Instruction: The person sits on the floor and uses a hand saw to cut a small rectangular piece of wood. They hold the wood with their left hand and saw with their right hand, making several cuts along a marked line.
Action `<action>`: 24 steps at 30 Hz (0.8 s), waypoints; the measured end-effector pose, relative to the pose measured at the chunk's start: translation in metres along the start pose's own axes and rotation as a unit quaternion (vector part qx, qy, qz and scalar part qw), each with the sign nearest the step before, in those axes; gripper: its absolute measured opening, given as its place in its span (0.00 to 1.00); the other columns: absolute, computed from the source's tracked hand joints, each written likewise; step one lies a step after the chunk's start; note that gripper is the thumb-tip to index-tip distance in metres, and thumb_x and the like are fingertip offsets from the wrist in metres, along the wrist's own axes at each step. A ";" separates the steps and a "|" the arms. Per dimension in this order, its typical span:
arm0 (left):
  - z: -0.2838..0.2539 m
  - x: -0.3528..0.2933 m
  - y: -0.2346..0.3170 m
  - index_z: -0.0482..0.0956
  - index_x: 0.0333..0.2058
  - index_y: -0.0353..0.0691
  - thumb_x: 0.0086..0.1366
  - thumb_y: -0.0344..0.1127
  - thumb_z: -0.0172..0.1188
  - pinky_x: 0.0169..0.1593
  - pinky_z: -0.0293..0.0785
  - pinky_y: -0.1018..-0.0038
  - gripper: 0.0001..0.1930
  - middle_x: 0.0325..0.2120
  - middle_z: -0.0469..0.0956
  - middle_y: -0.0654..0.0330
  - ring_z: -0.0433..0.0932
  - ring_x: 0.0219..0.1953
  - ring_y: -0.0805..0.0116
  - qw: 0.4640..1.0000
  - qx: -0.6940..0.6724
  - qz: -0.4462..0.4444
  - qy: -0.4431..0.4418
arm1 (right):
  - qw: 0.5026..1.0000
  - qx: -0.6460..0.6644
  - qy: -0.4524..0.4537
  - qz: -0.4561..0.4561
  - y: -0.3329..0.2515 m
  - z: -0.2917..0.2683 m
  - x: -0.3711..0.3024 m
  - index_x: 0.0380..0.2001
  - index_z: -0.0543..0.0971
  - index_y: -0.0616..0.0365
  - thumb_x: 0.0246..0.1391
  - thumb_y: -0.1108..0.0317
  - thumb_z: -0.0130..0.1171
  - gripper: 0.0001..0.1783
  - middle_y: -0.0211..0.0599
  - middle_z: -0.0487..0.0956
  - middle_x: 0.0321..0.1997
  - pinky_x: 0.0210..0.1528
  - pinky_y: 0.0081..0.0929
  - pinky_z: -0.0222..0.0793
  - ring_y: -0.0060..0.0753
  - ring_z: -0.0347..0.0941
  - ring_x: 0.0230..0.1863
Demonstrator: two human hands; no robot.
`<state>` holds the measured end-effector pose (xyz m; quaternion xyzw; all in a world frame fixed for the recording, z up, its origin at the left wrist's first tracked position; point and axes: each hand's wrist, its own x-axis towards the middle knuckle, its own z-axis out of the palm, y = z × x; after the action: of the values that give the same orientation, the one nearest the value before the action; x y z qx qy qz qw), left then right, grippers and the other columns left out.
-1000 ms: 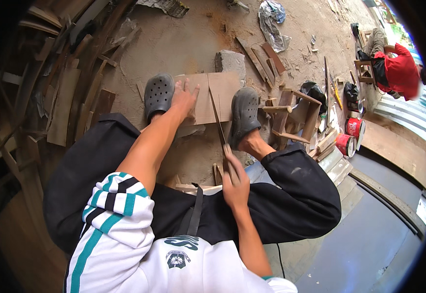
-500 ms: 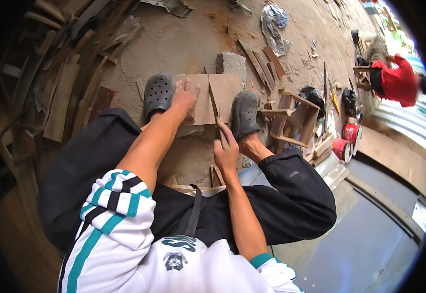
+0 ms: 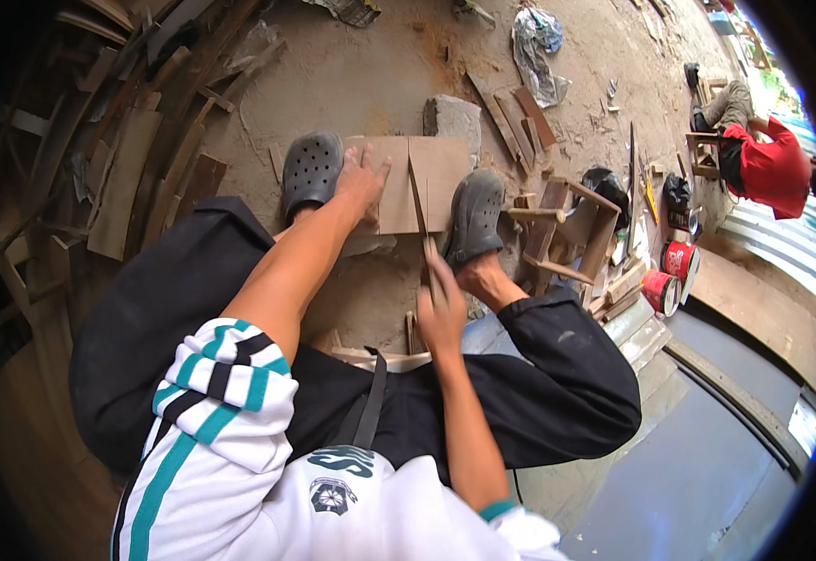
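A flat brown wooden board lies on the dusty ground between my two grey clogs, the left clog and the right clog. My left hand presses flat on the board's left part with fingers spread. My right hand grips the handle of a thin hand saw, whose blade stands on edge in a cut line running across the board. I sit low with knees apart in black trousers.
Piled wood offcuts and planks curve along the left. A stone block sits behind the board. A small wooden stool frame, red tins and scrap strips lie right. A person in red crouches far right.
My right hand has pushed the saw forward along the cut, away from my body. My left hand has stayed pressed on the board.
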<state>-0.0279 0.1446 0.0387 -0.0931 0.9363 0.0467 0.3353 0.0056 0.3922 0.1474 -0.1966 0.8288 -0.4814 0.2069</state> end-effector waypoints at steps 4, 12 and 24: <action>-0.012 0.003 -0.001 0.43 0.74 0.43 0.40 0.64 0.78 0.73 0.46 0.49 0.70 0.70 0.46 0.26 0.53 0.70 0.28 1.000 0.008 -0.001 0.012 | 0.998 0.024 0.013 0.065 -0.032 -0.031 -0.079 0.56 0.76 0.64 0.50 0.82 0.50 0.27 0.55 0.79 0.58 0.60 0.34 0.70 0.47 0.76 0.61; -0.001 -0.002 -0.004 0.43 0.74 0.43 0.40 0.64 0.77 0.73 0.45 0.49 0.70 0.69 0.47 0.26 0.54 0.70 0.29 1.000 0.002 0.005 0.029 | 1.000 0.009 0.004 0.019 -0.010 -0.008 -0.013 0.56 0.77 0.61 0.51 0.80 0.51 0.27 0.54 0.80 0.55 0.63 0.34 0.68 0.48 0.74 0.63; -0.004 -0.005 0.004 0.44 0.74 0.44 0.40 0.63 0.78 0.74 0.43 0.50 0.70 0.70 0.48 0.30 0.53 0.72 0.33 1.000 -0.004 -0.003 0.029 | 0.999 -0.002 -0.017 0.043 -0.017 -0.017 -0.023 0.58 0.74 0.64 0.49 0.83 0.50 0.29 0.56 0.78 0.59 0.64 0.31 0.67 0.45 0.74 0.63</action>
<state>-0.0275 0.1485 0.0446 -0.0983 0.9452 0.0466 0.3078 0.0183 0.4086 0.1739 -0.1691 0.8335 -0.4671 0.2418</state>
